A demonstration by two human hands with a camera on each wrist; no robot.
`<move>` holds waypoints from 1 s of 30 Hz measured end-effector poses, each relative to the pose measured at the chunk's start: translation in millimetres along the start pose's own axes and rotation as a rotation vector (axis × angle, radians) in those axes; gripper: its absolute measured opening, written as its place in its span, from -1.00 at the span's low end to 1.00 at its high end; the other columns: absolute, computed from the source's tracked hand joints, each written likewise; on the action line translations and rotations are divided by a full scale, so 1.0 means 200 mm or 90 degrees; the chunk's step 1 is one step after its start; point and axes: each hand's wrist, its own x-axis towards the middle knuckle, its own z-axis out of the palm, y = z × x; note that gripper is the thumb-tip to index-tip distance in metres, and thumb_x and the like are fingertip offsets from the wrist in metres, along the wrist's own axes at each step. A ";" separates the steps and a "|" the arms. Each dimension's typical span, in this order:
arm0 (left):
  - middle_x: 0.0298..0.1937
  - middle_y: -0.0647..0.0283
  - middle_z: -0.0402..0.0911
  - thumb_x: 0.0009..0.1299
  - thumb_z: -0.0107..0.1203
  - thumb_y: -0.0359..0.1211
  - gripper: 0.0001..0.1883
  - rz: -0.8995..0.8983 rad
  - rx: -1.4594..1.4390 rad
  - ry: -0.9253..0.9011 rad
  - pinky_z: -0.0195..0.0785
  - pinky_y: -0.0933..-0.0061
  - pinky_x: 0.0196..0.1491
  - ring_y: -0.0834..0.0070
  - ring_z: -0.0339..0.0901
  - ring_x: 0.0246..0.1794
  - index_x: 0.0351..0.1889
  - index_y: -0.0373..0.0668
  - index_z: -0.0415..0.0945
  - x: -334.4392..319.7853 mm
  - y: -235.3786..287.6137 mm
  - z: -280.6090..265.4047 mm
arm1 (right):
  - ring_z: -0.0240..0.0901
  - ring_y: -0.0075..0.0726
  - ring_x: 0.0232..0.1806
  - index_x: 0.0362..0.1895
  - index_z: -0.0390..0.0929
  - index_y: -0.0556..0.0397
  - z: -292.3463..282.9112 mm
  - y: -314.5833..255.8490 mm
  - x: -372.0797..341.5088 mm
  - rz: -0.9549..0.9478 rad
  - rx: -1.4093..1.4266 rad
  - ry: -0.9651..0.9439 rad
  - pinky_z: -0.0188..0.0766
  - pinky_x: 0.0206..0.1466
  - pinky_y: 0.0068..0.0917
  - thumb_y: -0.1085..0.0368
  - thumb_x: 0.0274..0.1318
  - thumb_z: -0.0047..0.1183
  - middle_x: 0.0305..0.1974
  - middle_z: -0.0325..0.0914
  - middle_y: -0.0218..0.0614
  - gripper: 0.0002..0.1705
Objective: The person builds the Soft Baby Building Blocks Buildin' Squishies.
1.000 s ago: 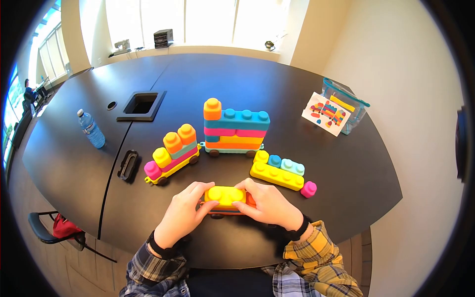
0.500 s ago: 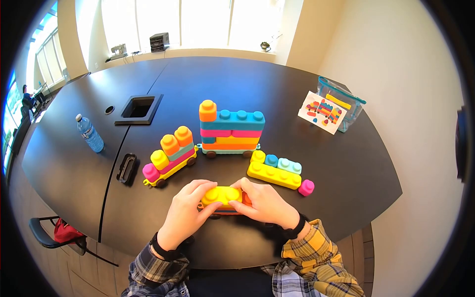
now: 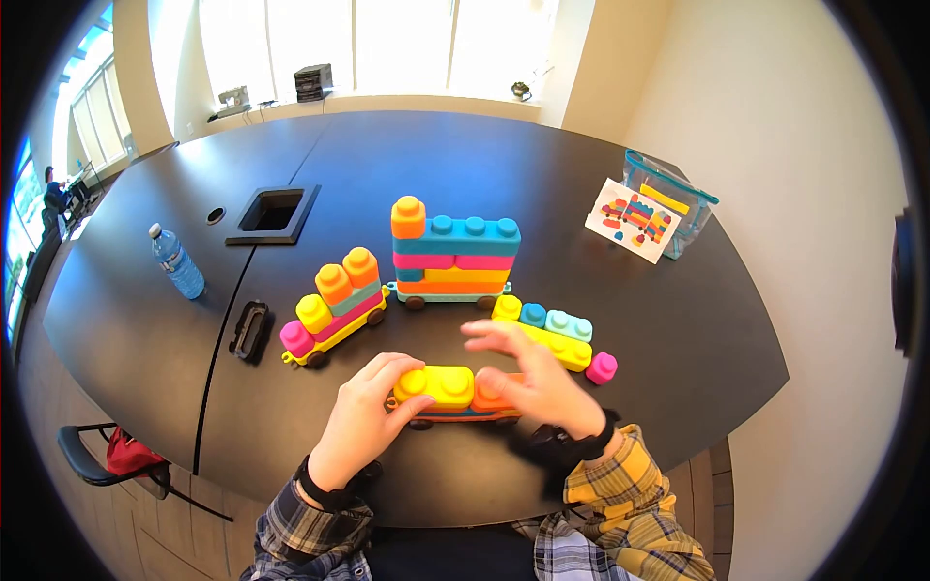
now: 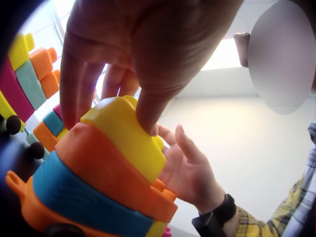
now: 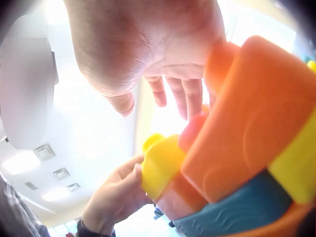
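Observation:
Near the table's front edge stands a toy wagon with an orange base, a blue block (image 4: 94,190) and an orange block (image 4: 103,160) stacked on it. A yellow block (image 3: 449,385) sits on top of that stack. My left hand (image 3: 363,412) pinches the yellow block between thumb and fingers. Over the wagon's right end, my right hand (image 3: 547,392) is raised with its fingers spread and nothing in them. Below that palm, the right wrist view has a taller orange block (image 5: 252,113) on the wagon.
Two built wagons stand beyond my hands: a low yellow-based one (image 3: 334,320) and a tall one (image 3: 455,283). To the right lie a long yellow block (image 3: 572,351), small blocks and a pink block (image 3: 602,367). A picture card (image 3: 635,221) leans on a clear bag; a water bottle (image 3: 176,261) stands left.
My right hand has let go of the yellow block and moved right, its fingers opening. The left hand keeps its hold, and the wagon stays in place.

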 end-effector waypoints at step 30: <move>0.11 0.09 0.66 0.32 0.44 -0.46 -0.56 -0.007 0.000 -0.014 0.66 0.29 0.09 0.16 0.70 0.08 0.15 -0.28 0.58 -0.01 -0.02 0.00 | 0.73 -0.03 -0.13 -0.07 0.54 0.17 -0.27 0.03 0.14 -0.068 -0.248 0.078 0.63 0.05 -0.23 0.31 0.04 0.31 -0.17 0.72 -0.12 -0.63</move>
